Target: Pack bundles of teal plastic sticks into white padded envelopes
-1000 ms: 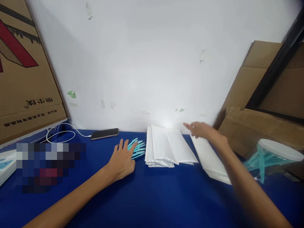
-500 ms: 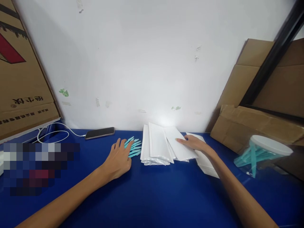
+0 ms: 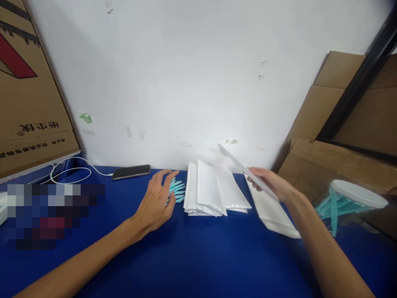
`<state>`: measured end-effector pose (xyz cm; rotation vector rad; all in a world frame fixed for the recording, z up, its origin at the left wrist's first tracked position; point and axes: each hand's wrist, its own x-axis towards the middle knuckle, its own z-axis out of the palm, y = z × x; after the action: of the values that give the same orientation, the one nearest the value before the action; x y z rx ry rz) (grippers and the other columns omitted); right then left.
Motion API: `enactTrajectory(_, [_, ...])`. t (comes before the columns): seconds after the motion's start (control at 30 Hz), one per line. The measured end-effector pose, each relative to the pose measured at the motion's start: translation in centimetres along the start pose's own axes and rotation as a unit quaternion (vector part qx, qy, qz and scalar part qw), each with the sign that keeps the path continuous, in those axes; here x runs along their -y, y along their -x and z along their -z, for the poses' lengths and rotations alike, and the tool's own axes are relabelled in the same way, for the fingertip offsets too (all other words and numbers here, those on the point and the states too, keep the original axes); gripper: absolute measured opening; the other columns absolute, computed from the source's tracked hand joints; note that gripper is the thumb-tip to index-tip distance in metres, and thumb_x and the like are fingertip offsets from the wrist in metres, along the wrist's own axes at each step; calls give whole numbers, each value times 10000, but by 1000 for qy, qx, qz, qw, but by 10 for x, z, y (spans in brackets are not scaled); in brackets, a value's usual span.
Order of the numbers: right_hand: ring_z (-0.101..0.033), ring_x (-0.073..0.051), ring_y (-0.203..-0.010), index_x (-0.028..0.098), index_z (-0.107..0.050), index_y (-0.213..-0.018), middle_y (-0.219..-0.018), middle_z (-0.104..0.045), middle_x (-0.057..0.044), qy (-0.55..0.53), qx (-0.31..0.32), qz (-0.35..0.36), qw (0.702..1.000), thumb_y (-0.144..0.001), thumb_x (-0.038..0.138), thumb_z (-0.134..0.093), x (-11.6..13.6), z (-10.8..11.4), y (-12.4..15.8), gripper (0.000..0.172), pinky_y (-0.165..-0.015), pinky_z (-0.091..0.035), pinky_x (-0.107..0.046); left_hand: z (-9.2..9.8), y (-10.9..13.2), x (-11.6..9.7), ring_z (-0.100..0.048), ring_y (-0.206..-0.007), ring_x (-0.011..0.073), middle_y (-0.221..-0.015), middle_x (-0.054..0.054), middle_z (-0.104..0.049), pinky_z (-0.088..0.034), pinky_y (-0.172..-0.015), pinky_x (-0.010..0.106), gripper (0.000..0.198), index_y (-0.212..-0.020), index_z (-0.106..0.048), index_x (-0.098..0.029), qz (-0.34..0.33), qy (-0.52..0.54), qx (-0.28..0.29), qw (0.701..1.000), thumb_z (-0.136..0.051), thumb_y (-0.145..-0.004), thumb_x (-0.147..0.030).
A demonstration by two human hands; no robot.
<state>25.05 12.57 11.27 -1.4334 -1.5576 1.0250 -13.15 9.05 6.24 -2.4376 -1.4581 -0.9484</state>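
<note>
My right hand grips a white padded envelope, raised off the table and turned nearly edge-on, its far end slanting up to the left. Under that hand, other white envelopes lie on the blue table. To their left sits a pile of white bubble-lined envelopes, fanned out a little. My left hand hovers at a small bunch of flat teal sticks, fingers bent and apart. It partly covers the sticks, and whether it touches them I cannot tell.
A phone on a white cable lies by the wall. At right stands a clear tub of teal sticks with a white rim, in front of cardboard. A large printed carton rises at left.
My right hand has lifted one envelope from the pile and carried it up and right, tilting it on edge. My left hand stays by the teal sticks, its thumb and forefinger shifted slightly.
</note>
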Motion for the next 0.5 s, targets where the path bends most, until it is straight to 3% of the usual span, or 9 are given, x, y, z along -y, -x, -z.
enactTrajectory(0.1, [-466, -105, -498, 187, -649, -860, -679, -571, -7, -39, 156, -33, 986, -804, 598, -685, 8, -19, 9, 417, -459, -415, -240, 4, 0, -5, -312, -1431, 314, -1540, 168, -287, -350, -1153, 516, 674, -1554, -202, -218, -35, 42, -62, 997, -510, -956, -280])
enactTrajectory(0.2, [-551, -137, -572, 178, -698, -934, -743, -624, -36, -53, 269, -75, 959, -753, 565, -779, 9, -39, 16, 435, -478, -450, -241, 4, 0, -7, -309, -1455, 322, -1563, 185, -301, -342, -1165, 508, 808, -1567, -182, -217, -95, 72, -102, 988, -641, -910, -316])
enactTrajectory(0.27, [-604, -149, -673, 198, -716, -1005, -882, -666, -59, -77, 316, -91, 941, -772, 515, -797, 9, -49, 19, 402, -540, -492, -230, 3, 1, -6, -413, -1398, 292, -1475, 149, -465, -362, -1150, 468, 695, -1505, -334, -238, -132, 126, -104, 978, -666, -895, -261])
enactTrajectory(0.33, [-613, -133, -705, 205, -718, -1048, -935, -669, -60, -104, 359, -91, 923, -820, 500, -769, 11, -55, 21, 377, -566, -502, -197, 2, 2, -6, -543, -1275, 241, -1292, 79, -629, -414, -1093, 400, 450, -1337, -525, -264, -140, 201, -96, 965, -627, -905, -186])
enactTrajectory(0.4, [-616, -117, -673, 210, -683, -1160, -895, -672, -56, -118, 397, -80, 906, -887, 521, -697, 12, -55, 21, 414, -535, -494, -165, 0, 3, -6, -633, -1110, 204, -1119, 37, -694, -470, -988, 336, 268, -1157, -618, -256, -112, 254, -90, 956, -589, -911, -154])
enactTrajectory(0.5, [-607, -105, -526, 260, -474, -1418, -923, -705, -68, -123, 446, -75, 883, -936, 644, -547, 10, -46, 16, 621, -395, -443, -154, 0, 3, -7, -659, -911, 190, -993, 39, -693, -498, -814, 296, 156, -1066, -623, -211, -12, 286, -101, 953, -583, -915, -205])
